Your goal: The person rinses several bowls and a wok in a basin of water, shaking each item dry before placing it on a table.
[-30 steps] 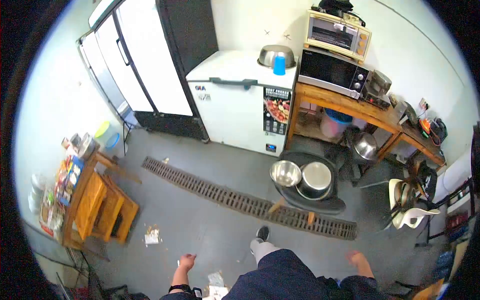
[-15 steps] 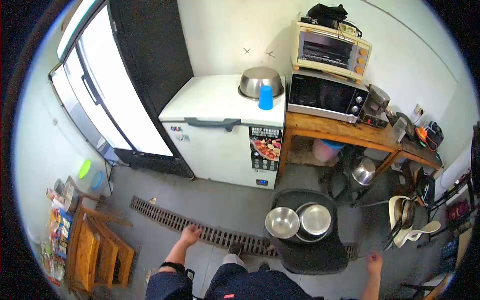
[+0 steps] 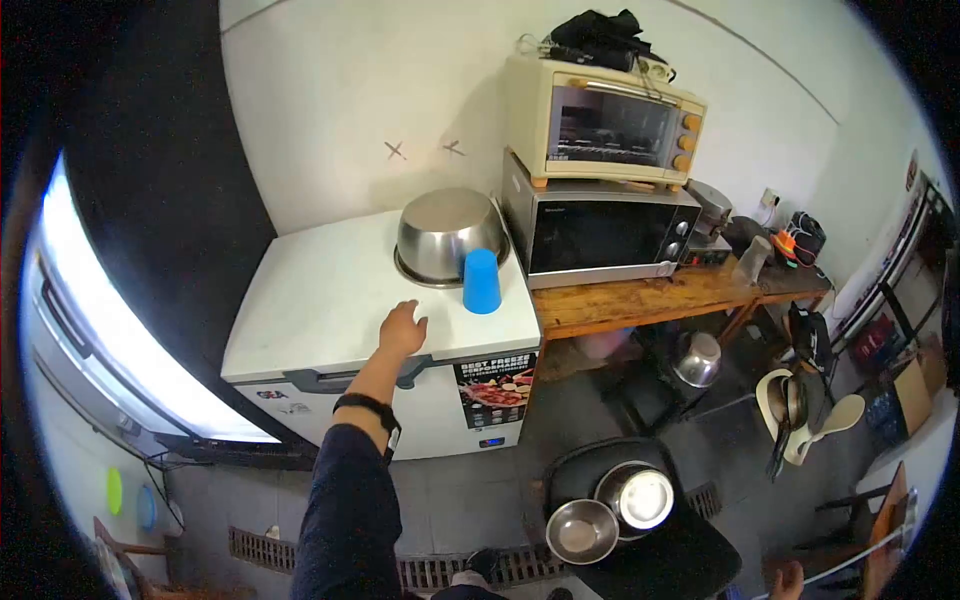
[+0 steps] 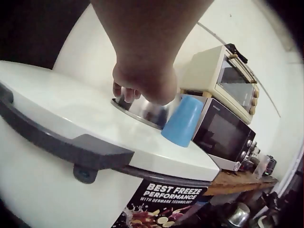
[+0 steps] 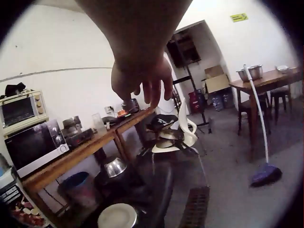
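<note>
On the flat white lid (image 3: 310,290), a round metal bowl (image 3: 448,240) and tapered blue cup (image 3: 482,282) are blocking the right, leaving room left.

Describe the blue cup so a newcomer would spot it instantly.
Find the white chest freezer. On its lid, toward the right end, stands a cup just in front of an upturned steel bowl. The cup is blue and narrow; the bowl is silvery and wide.

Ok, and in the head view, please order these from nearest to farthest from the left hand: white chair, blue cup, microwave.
1. Blue cup: on the freezer, just right of the left hand.
2. Microwave: farther right, on the wooden table.
3. White chair: far right.
</note>
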`<state>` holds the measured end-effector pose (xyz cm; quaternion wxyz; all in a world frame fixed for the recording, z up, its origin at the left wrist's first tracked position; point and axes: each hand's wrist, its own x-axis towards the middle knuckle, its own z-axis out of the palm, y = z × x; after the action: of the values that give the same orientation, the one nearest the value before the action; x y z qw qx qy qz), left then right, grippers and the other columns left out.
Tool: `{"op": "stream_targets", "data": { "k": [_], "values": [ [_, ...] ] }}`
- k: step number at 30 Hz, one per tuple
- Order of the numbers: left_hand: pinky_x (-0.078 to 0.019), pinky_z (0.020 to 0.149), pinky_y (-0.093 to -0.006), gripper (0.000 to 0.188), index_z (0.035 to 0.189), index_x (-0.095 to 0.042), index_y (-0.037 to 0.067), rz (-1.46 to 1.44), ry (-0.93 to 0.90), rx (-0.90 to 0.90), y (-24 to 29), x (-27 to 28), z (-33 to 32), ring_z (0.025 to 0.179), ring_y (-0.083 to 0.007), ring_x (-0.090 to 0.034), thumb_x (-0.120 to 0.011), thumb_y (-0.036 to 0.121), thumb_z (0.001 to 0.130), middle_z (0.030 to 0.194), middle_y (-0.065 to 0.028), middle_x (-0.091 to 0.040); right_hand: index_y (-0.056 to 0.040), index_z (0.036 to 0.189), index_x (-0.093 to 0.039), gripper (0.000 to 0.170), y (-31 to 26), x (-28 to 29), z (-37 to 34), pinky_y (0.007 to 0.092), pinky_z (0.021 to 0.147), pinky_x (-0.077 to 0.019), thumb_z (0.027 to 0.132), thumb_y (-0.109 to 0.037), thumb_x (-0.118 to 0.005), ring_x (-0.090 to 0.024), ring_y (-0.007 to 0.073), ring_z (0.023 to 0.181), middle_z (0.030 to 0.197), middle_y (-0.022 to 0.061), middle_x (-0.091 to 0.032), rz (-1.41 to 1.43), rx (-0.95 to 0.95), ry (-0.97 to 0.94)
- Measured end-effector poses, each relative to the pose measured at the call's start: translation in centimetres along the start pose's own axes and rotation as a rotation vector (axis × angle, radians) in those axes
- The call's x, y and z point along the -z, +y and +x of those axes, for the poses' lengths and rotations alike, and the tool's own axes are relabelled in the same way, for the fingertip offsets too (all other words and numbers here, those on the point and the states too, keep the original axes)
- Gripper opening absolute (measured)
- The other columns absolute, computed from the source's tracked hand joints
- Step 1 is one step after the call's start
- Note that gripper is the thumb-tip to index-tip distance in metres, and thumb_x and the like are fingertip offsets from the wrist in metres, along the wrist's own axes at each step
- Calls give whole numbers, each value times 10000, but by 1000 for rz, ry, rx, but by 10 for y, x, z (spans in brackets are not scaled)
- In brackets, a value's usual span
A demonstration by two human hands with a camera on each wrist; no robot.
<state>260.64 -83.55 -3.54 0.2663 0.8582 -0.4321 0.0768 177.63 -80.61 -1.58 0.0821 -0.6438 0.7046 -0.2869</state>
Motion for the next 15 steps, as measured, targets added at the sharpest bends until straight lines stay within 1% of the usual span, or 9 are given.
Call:
{"op": "stream_targets", "data": {
  "k": [1,4,5,7,8,9,12,13,15],
  "values": [
    [-398,828,-381,393,1083,-476,33,63,14,-72,-10,-13,17,981,-288,-485,-532,236,751,1108,-130,-493,18,1036,-524,352,-27,9,-13,259,583,-443,761,-188,-600,-534,139,665,785,114,-584,-125,-43,-1],
    [-393,820,-400,356,1068,-473,44,122,-63,-74,0,-17,53,1000,-280,-468,-512,205,753,1088,-119,-500,28,1053,-514,377,-62,18,-31,258,582,-440,760,-193,-603,-519,145,637,787,121,-586,-108,-2,6],
    [-392,820,-400,344,1064,-474,48,173,-104,-91,2,-18,61,1002,-273,-467,-506,198,756,1079,-117,-502,40,1065,-502,400,-79,23,-33,266,595,-441,761,-199,-605,-517,160,654,828,132,-584,-121,-90,-26],
    [-389,820,-401,322,1055,-474,56,272,-177,-139,6,-22,76,1007,-260,-464,-495,186,761,1062,-113,-507,42,1070,-498,400,-105,23,-35,267,607,-441,766,-199,-599,-521,171,680,869,137,-579,-162,-40,-5],
    [-387,820,-400,311,1048,-480,59,286,-185,-138,2,-31,80,1007,-254,-463,-489,185,764,1049,-109,-511,43,1072,-496,400,-117,23,-35,268,613,-441,769,-199,-596,-522,176,692,889,140,-576,-182,-17,6],
    [-386,819,-400,300,1041,-486,63,301,-190,-138,-2,-37,85,1008,-248,-463,-484,184,767,1035,-105,-514,46,1068,-496,386,-132,23,-35,270,624,-443,775,-188,-589,-525,188,719,945,146,-562,-235,30,-5],
    [-388,804,-394,259,998,-510,71,361,-223,-155,-13,-49,92,1004,-238,-465,-475,195,774,1001,-95,-525,43,1063,-497,381,-150,20,-32,271,622,-445,767,-176,-597,-531,192,719,935,151,-563,-222,110,-23],
    [-390,796,-392,245,980,-519,73,383,-239,-163,-14,-52,94,1002,-236,-466,-473,201,776,990,-91,-528,40,1054,-502,369,-150,17,-32,270,614,-446,764,-166,-600,-538,192,712,917,153,-568,-170,133,-7],
    [-393,776,-391,221,953,-532,80,403,-255,-196,-18,-55,100,981,-232,-482,-468,206,783,978,-88,-532,30,1052,-507,362,-148,17,-35,268,609,-446,761,-163,-604,-540,190,703,897,143,-575,-208,92,-12]
  ]
}}
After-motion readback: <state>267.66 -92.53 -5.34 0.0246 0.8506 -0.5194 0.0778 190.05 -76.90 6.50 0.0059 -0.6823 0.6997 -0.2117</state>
